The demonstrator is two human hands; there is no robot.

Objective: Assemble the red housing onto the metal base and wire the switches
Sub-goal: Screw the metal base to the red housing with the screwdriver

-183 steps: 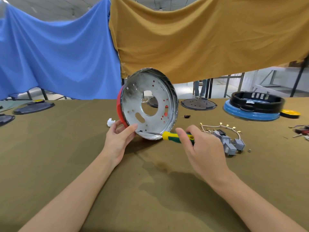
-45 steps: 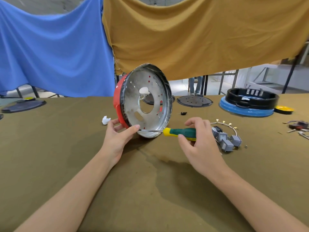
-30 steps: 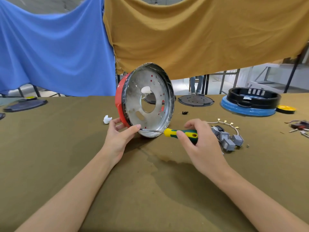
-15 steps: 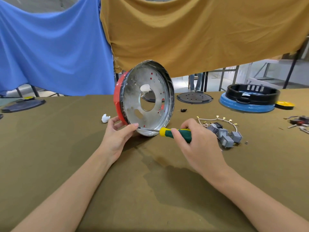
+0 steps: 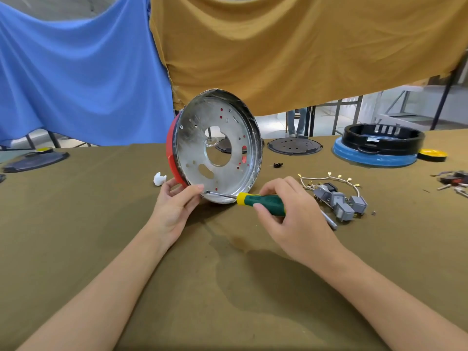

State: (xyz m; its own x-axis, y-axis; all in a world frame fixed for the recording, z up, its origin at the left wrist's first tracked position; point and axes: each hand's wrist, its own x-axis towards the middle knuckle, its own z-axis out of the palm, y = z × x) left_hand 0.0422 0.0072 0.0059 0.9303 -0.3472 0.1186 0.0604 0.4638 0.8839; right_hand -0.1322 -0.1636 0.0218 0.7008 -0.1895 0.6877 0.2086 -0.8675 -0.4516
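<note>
Right fingers [image 5: 260, 205]: curled round green-and-yellow screwdriver [image 5: 263, 200], right hand [image 5: 293, 219] gripping handle; shaft runs level, tip at lower rim of metal base [image 5: 217, 150].
Left fingers [image 5: 192, 191]: left hand [image 5: 174, 206] grips lower edge of base and red housing [image 5: 171, 153], thumb beside screwdriver tip.
Base: on edge, tilted, resting on table [image 5: 76, 224] mid-width; housing seated behind it.
Switches [image 5: 339, 201]: grey, wired, lying just right of right hand.
Far right edge: black ring on blue disc [image 5: 374, 153].
</note>
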